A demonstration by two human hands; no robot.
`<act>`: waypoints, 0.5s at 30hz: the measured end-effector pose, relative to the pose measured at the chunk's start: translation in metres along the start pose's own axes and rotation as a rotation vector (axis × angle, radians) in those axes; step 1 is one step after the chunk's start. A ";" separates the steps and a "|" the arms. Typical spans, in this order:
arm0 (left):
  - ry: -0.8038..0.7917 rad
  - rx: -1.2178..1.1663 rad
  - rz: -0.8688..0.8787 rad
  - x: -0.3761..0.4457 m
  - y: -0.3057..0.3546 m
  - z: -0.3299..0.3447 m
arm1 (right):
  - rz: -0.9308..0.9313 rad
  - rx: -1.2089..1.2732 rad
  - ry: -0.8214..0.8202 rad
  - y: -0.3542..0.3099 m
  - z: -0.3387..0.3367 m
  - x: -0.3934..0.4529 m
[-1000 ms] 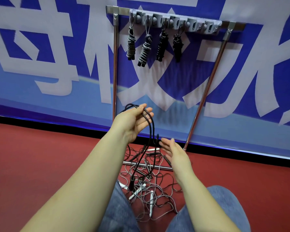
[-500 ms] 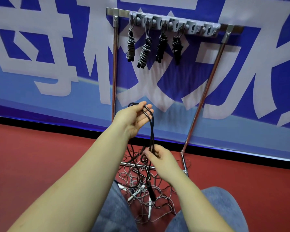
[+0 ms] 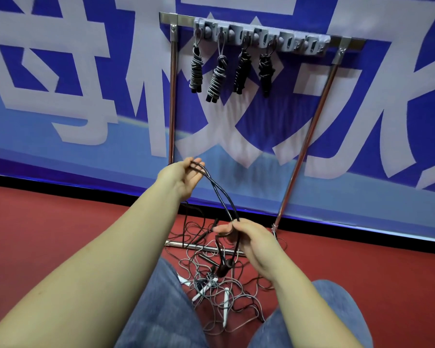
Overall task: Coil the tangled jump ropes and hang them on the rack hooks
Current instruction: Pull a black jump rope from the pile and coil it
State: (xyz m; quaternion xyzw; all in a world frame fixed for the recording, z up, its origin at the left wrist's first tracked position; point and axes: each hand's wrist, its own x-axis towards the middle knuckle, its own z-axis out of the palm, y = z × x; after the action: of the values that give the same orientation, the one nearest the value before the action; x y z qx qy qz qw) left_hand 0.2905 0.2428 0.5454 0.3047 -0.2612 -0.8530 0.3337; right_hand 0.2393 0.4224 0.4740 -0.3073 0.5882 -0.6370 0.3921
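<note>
My right hand has dropped lower and closed since a sec ago: back then it was flat and reaching, now its fingers are curled round the black rope, w/ the rope's black handle dangling just under it. My left hand stayed up, fingers only loosely bent, rope's loop end draped over them and nipped by the thumb. So the strands now run taut-ish from upper hand down to lower hand. My read: that's one length measured out, coiling of this rope has begun, prob. next is wrapping more turns between the hands.

Rest of this rope trails down into the tangled pile on the floor, right below my right hand, between my knees.

Count:
- Coiled ropes on rack, up above and past both hands: 4 — two grey-ish (first coil, second coil), two black (third coil, fourth coil).
- Free hooks to the right of those: at least 2, maybe 3; too small to be sure.
- Rope in hand: 1.
- Pile: can't count ropes, too knotted. White handles visible, about 3, so prob. 2+ ropes left.

Four hung, one in progress, pile left to do.
</note>
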 end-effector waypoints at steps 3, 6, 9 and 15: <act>0.049 -0.009 -0.060 0.010 -0.004 -0.008 | 0.049 0.165 -0.026 -0.011 0.001 -0.001; 0.071 -0.052 -0.073 0.016 -0.007 -0.011 | 0.101 0.176 -0.013 -0.014 0.002 -0.003; 0.036 -0.065 -0.084 0.021 -0.012 -0.017 | 0.070 0.236 0.014 -0.015 0.004 -0.003; -0.253 0.606 -0.324 -0.001 -0.059 -0.035 | 0.077 0.475 0.226 -0.035 0.008 0.016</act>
State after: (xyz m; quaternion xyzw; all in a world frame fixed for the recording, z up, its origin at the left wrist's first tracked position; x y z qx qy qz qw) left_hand 0.2917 0.2732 0.4836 0.3191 -0.4896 -0.8097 0.0541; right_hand 0.2337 0.4044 0.5084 -0.1111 0.4734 -0.7722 0.4090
